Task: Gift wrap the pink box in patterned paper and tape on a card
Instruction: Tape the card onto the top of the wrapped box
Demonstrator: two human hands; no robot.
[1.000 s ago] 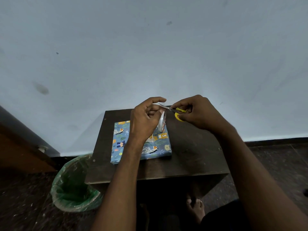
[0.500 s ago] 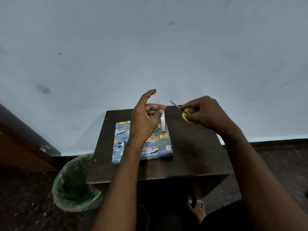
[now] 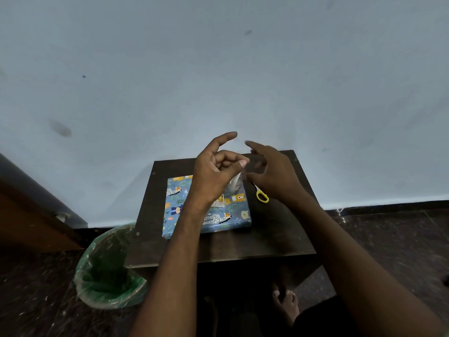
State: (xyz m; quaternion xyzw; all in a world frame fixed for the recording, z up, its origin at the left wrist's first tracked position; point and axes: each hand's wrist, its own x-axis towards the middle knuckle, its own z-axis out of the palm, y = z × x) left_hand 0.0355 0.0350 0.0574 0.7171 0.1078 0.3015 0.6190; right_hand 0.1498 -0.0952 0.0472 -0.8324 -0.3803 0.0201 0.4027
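The box (image 3: pixel 233 215), wrapped in blue animal-print paper, lies flat on the small dark table (image 3: pixel 279 234). A small pale card (image 3: pixel 218 203) sits on its top, mostly hidden by my left wrist. My left hand (image 3: pixel 216 171) is raised above the box with the index finger stretched out. Its thumb and curled fingers pinch a pale strip of tape (image 3: pixel 235 184) that hangs down. My right hand (image 3: pixel 272 171), blurred and with fingers spread, holds nothing and is close to the right of the strip. The yellow-handled scissors (image 3: pixel 262 195) lie on the table beside the box.
A bin lined with a green bag (image 3: pixel 109 271) stands on the floor at the table's left front corner. A blue-grey wall runs right behind the table. A wooden door edge (image 3: pixel 29 215) is at far left. A bare foot (image 3: pixel 285 302) shows under the table.
My right hand cut the tape with the scissors, drew back to the right, set them down on the table and came back towards the strip. My left hand lifted the cut strip.
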